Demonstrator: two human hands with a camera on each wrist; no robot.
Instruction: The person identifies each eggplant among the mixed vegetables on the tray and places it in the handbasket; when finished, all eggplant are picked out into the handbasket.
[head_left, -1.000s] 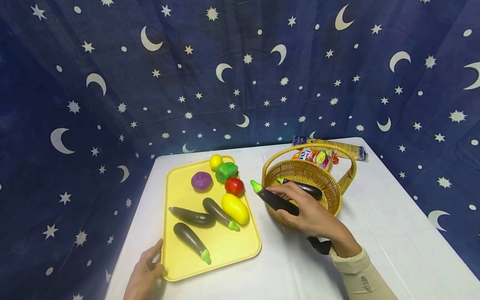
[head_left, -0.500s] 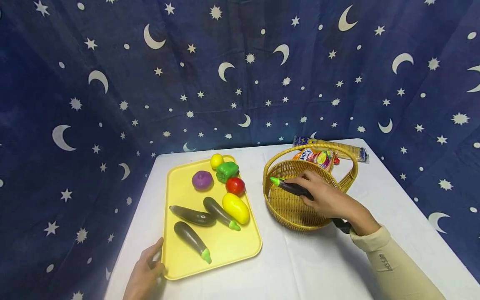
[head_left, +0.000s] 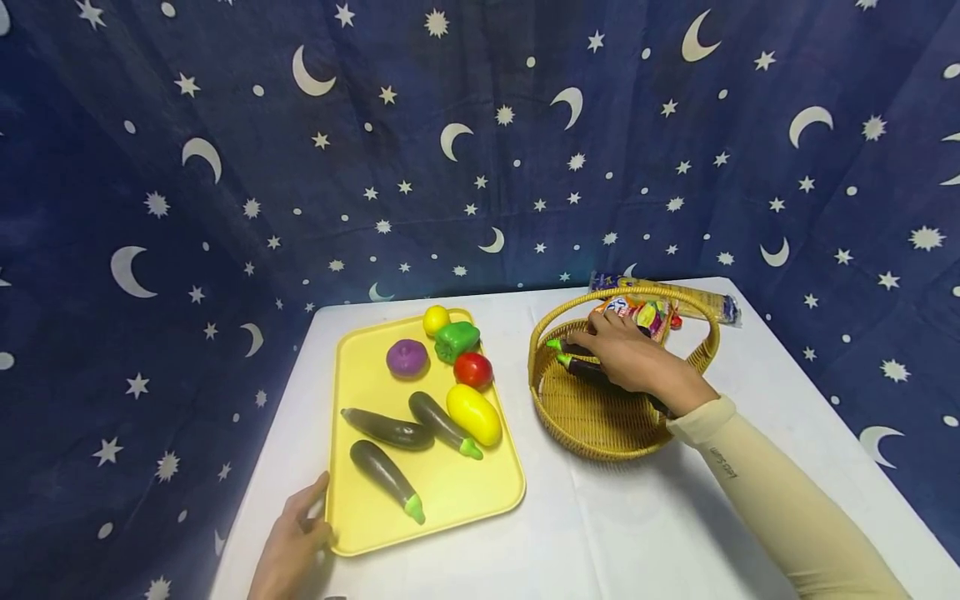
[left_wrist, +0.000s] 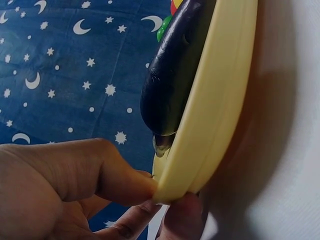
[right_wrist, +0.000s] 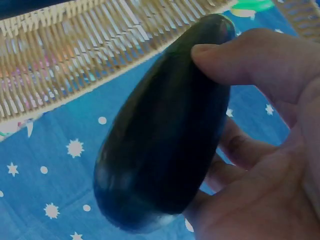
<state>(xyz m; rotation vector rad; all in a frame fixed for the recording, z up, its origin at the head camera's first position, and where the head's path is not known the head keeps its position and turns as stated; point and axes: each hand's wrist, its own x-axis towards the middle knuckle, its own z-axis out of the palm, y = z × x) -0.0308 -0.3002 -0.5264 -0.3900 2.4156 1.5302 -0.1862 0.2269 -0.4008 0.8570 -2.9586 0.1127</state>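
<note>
One eggplant [right_wrist: 155, 145], pinched in right fingers [right_wrist: 217, 57], could slip, being glossy; left fingers [left_wrist: 125, 181] clamp the tray [head_left: 468, 496] at 8 o'clock.

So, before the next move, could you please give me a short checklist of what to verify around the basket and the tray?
1. Left-hand grip on the tray: ok, it pinches the rim.
2. Right-hand grip on the held eggplant: ok, thumb and fingers hold it.
3. Basket standing upright: ok.
4. Held eggplant resting on the basket floor: cannot tell, the hand hides much of it.
5. Hand clear of the basket's handle: cannot tell.
6. Three eggplants lying inside the tray's rim: ok.
</note>
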